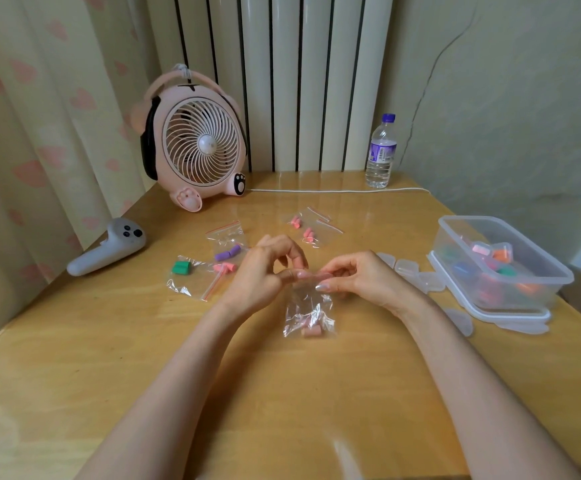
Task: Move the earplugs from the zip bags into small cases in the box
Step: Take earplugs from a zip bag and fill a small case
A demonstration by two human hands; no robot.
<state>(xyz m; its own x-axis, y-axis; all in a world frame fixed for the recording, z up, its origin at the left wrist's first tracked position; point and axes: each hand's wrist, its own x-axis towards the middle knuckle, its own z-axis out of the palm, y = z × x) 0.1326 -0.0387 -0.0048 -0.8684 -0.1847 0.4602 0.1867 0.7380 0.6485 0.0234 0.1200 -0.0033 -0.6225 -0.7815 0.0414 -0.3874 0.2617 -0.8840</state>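
Note:
A clear zip bag [308, 311] hangs over the middle of the table with pink earplugs [311, 330] at its bottom. My left hand [264, 271] and my right hand [358, 275] both pinch the bag's top edge. Other zip bags lie behind: one with green earplugs [181, 267], one with purple earplugs [227, 253], one with pink earplugs [225, 268], and further back bags with pink earplugs [302, 230]. The clear plastic box [538, 258] at the right holds small cases with coloured earplugs. Several empty small cases [417, 275] lie beside it.
A pink desk fan [195, 143] stands at the back left, its white cable [337, 190] running along the table's rear. A water bottle [380, 152] stands at the back right. A white controller [109, 251] lies at the left edge. The box's lid [510, 320] sits under the box.

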